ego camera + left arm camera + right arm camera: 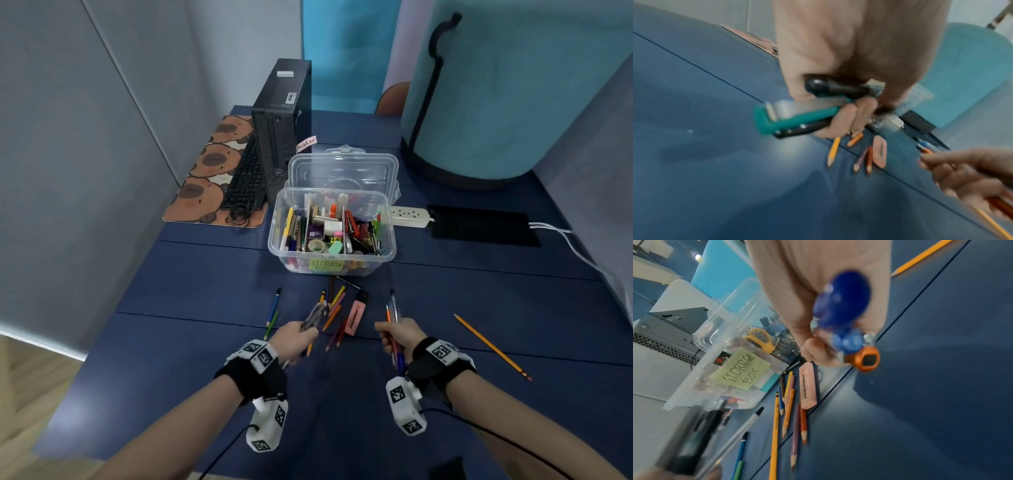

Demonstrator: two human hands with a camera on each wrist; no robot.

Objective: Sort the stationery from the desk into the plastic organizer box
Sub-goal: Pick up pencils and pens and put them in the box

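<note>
A clear plastic organizer box labelled "STORAGE BOX" stands open mid-desk, full of stationery. My left hand grips a bundle of pens, teal, black and clear ones. My right hand holds several pens, blue and orange among them. Between the hands lie loose coloured pencils and a pink highlighter. A blue and a green pencil lie to the left. One yellow pencil lies far right.
The box lid leans behind the box. A black computer tower, keyboard and patterned mat sit at the back left. A white power strip and black pad lie right of the box. A teal chair stands behind.
</note>
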